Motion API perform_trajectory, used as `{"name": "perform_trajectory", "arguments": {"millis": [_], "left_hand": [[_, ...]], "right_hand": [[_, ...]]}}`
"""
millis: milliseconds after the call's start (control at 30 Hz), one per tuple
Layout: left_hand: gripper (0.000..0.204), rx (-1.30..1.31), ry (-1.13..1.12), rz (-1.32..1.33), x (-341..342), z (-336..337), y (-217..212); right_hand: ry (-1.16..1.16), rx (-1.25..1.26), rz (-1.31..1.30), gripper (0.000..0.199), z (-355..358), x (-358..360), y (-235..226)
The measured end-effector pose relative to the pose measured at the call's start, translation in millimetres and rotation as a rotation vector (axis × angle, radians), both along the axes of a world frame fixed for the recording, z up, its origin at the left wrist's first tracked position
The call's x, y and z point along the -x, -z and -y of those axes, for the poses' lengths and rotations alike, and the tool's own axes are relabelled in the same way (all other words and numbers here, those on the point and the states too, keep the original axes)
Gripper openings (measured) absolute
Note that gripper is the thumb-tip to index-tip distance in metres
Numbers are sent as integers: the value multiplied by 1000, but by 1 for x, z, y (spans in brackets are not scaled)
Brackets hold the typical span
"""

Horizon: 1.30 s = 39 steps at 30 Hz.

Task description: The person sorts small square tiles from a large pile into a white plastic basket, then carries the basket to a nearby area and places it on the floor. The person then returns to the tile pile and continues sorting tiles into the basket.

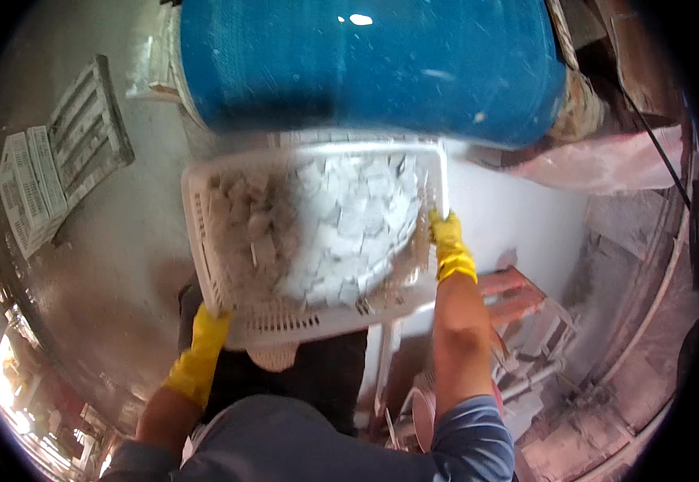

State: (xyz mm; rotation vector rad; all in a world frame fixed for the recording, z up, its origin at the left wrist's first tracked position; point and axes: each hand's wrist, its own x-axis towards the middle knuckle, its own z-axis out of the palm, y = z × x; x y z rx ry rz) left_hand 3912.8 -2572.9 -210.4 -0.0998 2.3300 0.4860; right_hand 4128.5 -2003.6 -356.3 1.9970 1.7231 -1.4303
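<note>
Biggest thing here is a blue drum (365, 64), smooth and glossy, lying curved across the top of the view. Right below it is a white plastic crate (285, 325) with slotted lattice walls, held up off the ground and tipped toward the drum. It's full of pale, blocky, roughly square chunks (349, 217), whiter on the right side and greyer on the left. The left hand (205, 333), in a yellow rubber glove, is clamped around the crate's near corner. The right hand (446, 241), also gloved in yellow, is wrapped around the far right rim. The floor (124, 249) is wet, shiny grey concrete. More slatted white crates (52, 177) lie well off to the left.
</note>
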Motion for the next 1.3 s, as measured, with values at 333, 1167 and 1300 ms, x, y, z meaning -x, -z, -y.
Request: {"name": "perform_trajectory", "arguments": {"millis": [333,1167,1300], "left_hand": [[42,-143,69,-61,9,51,25],[40,-552,-173,114,30,62,122],[38,-483,-221,-132,7,53,80]], "right_hand": [[58,-61,45,32,42,16,-20],[-49,-409,-272,41,212,56,-421],[-143,-324,-382,37,158,30,-387]]}}
